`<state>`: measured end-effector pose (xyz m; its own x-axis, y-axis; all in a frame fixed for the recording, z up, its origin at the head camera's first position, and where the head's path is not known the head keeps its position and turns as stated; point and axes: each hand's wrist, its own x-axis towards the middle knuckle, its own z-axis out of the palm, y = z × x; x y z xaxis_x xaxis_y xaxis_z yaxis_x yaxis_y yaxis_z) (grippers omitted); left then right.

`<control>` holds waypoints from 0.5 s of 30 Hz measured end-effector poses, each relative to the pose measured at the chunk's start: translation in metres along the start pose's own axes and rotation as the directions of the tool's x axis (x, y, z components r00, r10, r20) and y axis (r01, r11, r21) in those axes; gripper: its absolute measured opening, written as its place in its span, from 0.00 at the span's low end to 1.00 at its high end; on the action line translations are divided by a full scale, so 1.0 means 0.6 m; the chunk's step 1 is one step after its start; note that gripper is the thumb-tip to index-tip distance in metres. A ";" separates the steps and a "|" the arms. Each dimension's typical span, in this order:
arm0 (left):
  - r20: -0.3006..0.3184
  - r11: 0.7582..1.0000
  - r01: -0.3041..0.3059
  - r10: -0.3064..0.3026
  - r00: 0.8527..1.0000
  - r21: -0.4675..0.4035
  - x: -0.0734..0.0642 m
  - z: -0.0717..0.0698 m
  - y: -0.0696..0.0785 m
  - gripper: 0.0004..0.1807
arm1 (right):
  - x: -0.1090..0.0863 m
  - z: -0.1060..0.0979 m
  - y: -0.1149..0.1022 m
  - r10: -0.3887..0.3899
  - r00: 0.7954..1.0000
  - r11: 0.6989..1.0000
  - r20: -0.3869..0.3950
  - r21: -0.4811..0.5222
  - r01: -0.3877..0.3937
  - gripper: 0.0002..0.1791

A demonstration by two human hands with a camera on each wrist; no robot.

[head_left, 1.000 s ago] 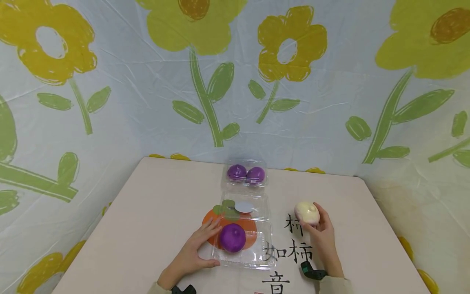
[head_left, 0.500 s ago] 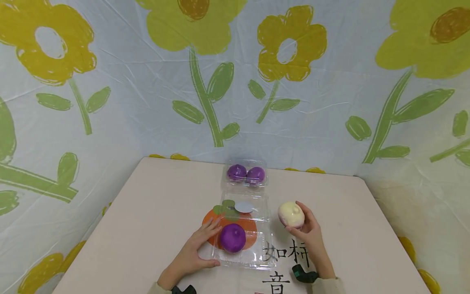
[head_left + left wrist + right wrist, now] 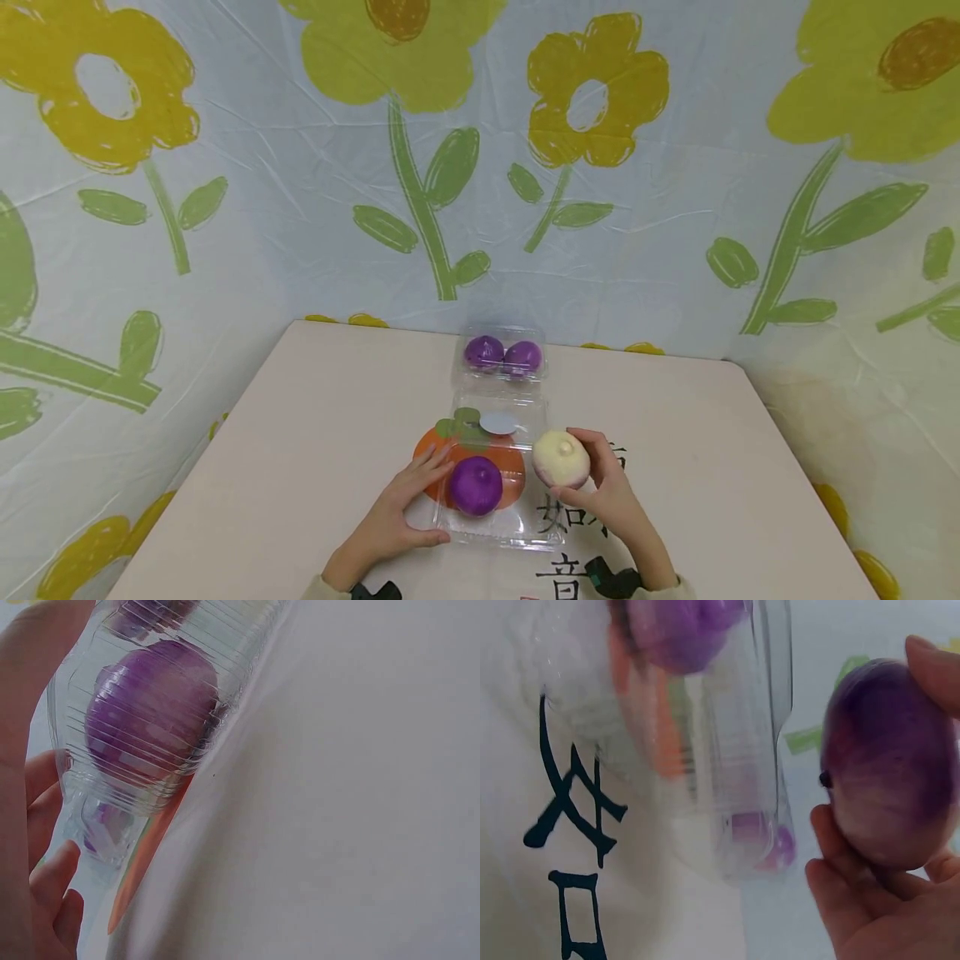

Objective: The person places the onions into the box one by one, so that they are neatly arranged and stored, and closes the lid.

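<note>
A clear plastic clamshell box [image 3: 517,527] lies with its lid [image 3: 532,408] folded back. Inside, at the left, sits a round purple vegetable [image 3: 476,486] with a small nub on top. My left hand [image 3: 397,510] rests at the box's left side, fingers extended and spread, thumb by the front corner. My right hand [image 3: 611,493] grips a round, turnip-like vegetable [image 3: 561,459], cream on top and purple below, between thumb and fingers. It is above the table, overlapping the box's right edge in the head view. The right wrist view shows its purple side [image 3: 889,765].
Behind the open lid stands another clear box [image 3: 500,377] with two purple vegetables [image 3: 483,352] in it. The table [image 3: 337,400] bears a printed orange fruit [image 3: 513,475] and black characters [image 3: 564,575]. Flower-patterned cloth [image 3: 315,192] surrounds the back and sides.
My right hand has carried the cream-and-purple vegetable leftward to the right edge of the open box. My left hand and the box have stayed in place.
</note>
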<state>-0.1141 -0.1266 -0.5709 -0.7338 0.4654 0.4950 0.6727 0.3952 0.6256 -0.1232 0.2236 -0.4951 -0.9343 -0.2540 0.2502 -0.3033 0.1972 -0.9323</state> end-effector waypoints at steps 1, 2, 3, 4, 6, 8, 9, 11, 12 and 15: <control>0.001 1.000 0.002 -0.002 1.000 0.001 0.000 0.000 0.000 0.50 | -0.002 0.003 -0.005 0.004 1.000 1.000 0.009 -0.028 -0.004 0.45; 0.003 1.000 0.008 -0.008 1.000 0.001 0.000 0.000 0.000 0.50 | -0.004 0.006 -0.009 0.013 1.000 0.998 0.014 -0.059 -0.012 0.45; 0.004 1.000 0.010 -0.010 1.000 0.001 0.000 0.000 0.000 0.50 | -0.007 0.009 -0.014 0.023 1.000 0.996 0.018 -0.090 -0.022 0.45; 0.004 1.000 0.011 -0.011 1.000 0.000 0.000 0.001 0.001 0.50 | -0.009 0.012 -0.018 0.041 0.999 0.993 0.019 -0.112 -0.038 0.46; 0.005 1.000 0.010 -0.010 1.000 -0.002 -0.001 0.001 0.002 0.50 | -0.012 0.018 -0.026 0.067 0.998 0.982 0.017 -0.176 -0.063 0.46; 0.004 1.000 0.009 -0.009 1.000 -0.004 0.000 0.001 0.002 0.50 | -0.014 0.023 -0.034 0.074 0.997 0.967 0.023 -0.247 -0.066 0.46; 0.003 1.000 0.006 -0.005 1.000 -0.004 0.000 0.001 0.003 0.49 | -0.015 0.026 -0.037 0.078 0.997 0.957 0.026 -0.283 -0.067 0.46; 0.001 1.000 0.001 -0.001 1.000 -0.003 0.000 0.001 0.003 0.49 | -0.016 0.032 -0.044 0.062 0.997 0.938 0.038 -0.343 -0.045 0.46; 0.000 1.000 0.000 0.000 1.000 -0.004 0.000 0.001 0.003 0.49 | -0.017 0.035 -0.046 0.051 0.998 0.928 0.046 -0.371 -0.030 0.46; -0.001 1.000 -0.006 0.006 1.000 0.002 0.001 0.002 0.003 0.49 | -0.022 0.046 -0.049 0.031 0.997 0.897 0.064 -0.443 0.001 0.47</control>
<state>-0.1132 -0.1250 -0.5705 -0.7301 0.4667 0.4992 0.6770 0.3941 0.6216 -0.0969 0.1947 -0.4779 -0.9292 -0.3083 0.2040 -0.3557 0.5958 -0.7200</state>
